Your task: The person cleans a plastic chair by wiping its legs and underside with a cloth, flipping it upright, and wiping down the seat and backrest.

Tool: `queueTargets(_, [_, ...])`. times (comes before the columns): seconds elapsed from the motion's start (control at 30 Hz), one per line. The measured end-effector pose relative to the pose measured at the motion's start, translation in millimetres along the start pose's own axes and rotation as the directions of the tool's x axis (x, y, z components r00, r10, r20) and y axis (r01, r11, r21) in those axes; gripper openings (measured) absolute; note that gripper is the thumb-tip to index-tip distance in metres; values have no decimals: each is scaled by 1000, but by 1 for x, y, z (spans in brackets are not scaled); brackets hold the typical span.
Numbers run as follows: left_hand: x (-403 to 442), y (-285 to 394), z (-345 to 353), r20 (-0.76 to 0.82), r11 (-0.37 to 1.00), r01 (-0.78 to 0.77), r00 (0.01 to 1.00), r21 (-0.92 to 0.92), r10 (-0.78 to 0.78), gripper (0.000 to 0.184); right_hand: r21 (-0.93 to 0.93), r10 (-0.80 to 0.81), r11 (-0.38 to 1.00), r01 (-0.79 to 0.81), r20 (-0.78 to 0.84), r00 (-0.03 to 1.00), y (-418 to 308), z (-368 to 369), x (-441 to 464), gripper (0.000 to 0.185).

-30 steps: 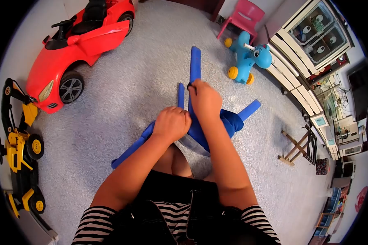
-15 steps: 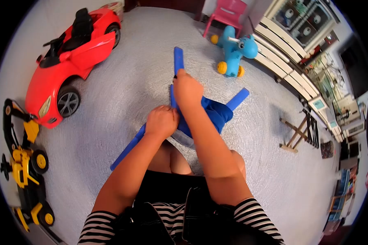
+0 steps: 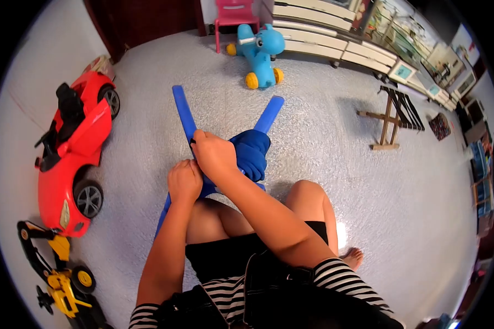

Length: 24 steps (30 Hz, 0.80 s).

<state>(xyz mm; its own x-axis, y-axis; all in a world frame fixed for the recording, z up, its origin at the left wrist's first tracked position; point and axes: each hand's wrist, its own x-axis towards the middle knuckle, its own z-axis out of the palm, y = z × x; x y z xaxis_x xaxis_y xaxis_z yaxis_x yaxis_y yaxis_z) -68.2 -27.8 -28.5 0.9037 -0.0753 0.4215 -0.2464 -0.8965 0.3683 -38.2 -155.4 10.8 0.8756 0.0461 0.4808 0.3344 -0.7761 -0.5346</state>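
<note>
A blue object with long flat bars (image 3: 184, 112) and bunched blue fabric (image 3: 251, 153) lies across my lap and the floor in front of me. My right hand (image 3: 214, 155) is closed around the upper left bar, beside a small black piece. Just below and to its left, my left hand (image 3: 184, 180) is closed on the same blue object, near where the bars meet. Another bar (image 3: 269, 114) sticks out beyond the fabric at the upper right. The parts under both hands are hidden.
A red toy car (image 3: 74, 159) and a yellow toy excavator (image 3: 66, 290) stand at the left. Ahead are a blue ride-on toy (image 3: 260, 55), a pink chair (image 3: 236, 13) and white drawers (image 3: 313, 44). A wooden folding stool (image 3: 392, 118) stands at the right.
The view has turned to the right, so the room appears shifted. The blue object and both hands now sit further left and lower in view, with the bars leaning left. Both hands keep their hold.
</note>
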Motion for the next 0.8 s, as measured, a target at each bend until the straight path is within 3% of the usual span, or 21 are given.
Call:
queueTargets(0.07, [-5, 3, -1, -8, 999, -25, 1000, 30, 25, 37, 31, 60, 998, -60, -24, 998, 2, -6, -2, 17])
queueTargets(0.13, [-1, 3, 0, -22, 996, -57, 998, 63, 58, 37, 340, -3, 940, 18, -46, 999, 11, -31, -12, 19])
queueTargets(0.17, [-1, 1, 2, -46, 996, -76, 996, 47, 78, 38, 478, 63, 876, -59, 7, 998, 16, -47, -17, 21])
queueTargets(0.23, [0, -3, 1, -51, 995, -91, 994, 26, 93, 39, 541, 224, 826, -159, -56, 973, 25, -98, -23, 21])
queueTargets(0.27, [1, -6, 1, -46, 994, -101, 994, 38, 103, 39, 513, 251, 855, -80, -275, 928, 39, -109, -24, 19])
queueTargets(0.37, [1, -7, -2, 14, 994, -98, 995, 55, 97, 37, 685, 530, 704, -186, -333, 780, 72, -163, -26, 16])
queueTargets(0.4, [1, -3, -6, -49, 983, -141, 988, 115, 147, 32, 728, 506, 677, -112, -348, 789, 81, -167, -29, 16])
queueTargets(0.47, [6, 6, -12, -110, 962, -202, 968, 186, 224, 27, 650, 467, 736, -188, -287, 836, 94, -156, -41, 17])
queueTargets(0.53, [5, 21, -21, -371, 948, -90, 906, 305, 205, 19, 577, 430, 787, -221, -255, 866, 86, -132, -55, 19])
queueTargets(0.57, [4, 30, -25, -362, 944, -98, 907, 315, 215, 19, 542, 376, 818, -192, -251, 892, 85, -114, -62, 20])
queueTargets(0.63, [3, 53, -29, -197, 955, -289, 942, -65, 271, 23, 462, 236, 882, -98, -252, 939, 76, -88, -71, 19])
queueTargets(0.7, [2, 79, -20, -138, 925, -371, 923, -83, 358, 26, 309, 86, 951, -2, -260, 962, 65, -70, -77, 13])
queueTargets(0.73, [1, 89, -14, -85, 887, -447, 894, -113, 440, 30, 312, 92, 950, -6, -263, 960, 62, -69, -79, 13])
queueTargets(0.77, [-4, 91, -5, -82, 886, -451, 892, -113, 444, 30, 261, 97, 965, -31, -240, 966, 59, -70, -80, 12])
queueTargets(0.8, [-8, 92, 4, -37, 930, -346, 938, -127, 344, 32, 206, 100, 977, -54, -217, 971, 58, -70, -80, 11])
